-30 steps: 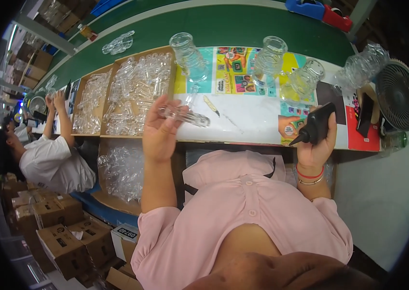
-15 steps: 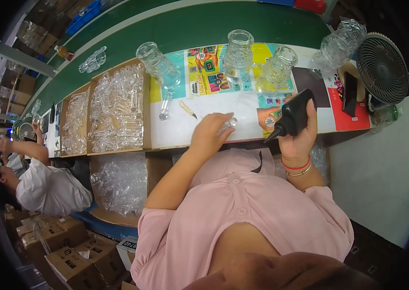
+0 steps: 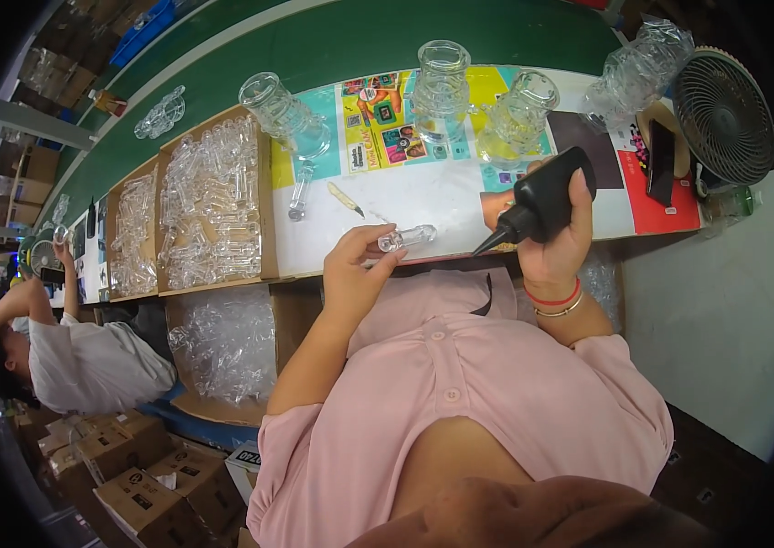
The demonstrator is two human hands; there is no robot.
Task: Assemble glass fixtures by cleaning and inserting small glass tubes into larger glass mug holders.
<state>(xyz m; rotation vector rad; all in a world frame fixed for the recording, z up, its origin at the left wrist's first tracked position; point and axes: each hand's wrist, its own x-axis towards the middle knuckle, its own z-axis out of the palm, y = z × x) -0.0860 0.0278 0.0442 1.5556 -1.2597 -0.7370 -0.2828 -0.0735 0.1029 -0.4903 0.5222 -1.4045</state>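
Note:
My left hand [image 3: 355, 269] pinches a small clear glass tube [image 3: 408, 238] just above the table's near edge. My right hand [image 3: 559, 239] grips a black squeeze bottle [image 3: 544, 196] with its pointed nozzle aimed down-left, its tip a short way right of the tube's end. Both hands sit close together in front of my pink shirt. On the white tabletop [image 3: 424, 196] behind them lie a loose glass piece [image 3: 300, 196] and a small cream-coloured stick [image 3: 345, 198].
Three tall clear glass vessels [image 3: 442, 78] stand on a colourful mat. Cardboard trays of glass parts [image 3: 209, 205] fill the left; another box [image 3: 227, 342] sits lower. A black fan [image 3: 725, 114] stands right. A person in white [image 3: 85, 361] sits at left, near stacked cartons [image 3: 122, 466].
My left hand came back from the trays with a glass tube and brought it toward my body. My right hand tilted the black bottle's nozzle toward the tube.

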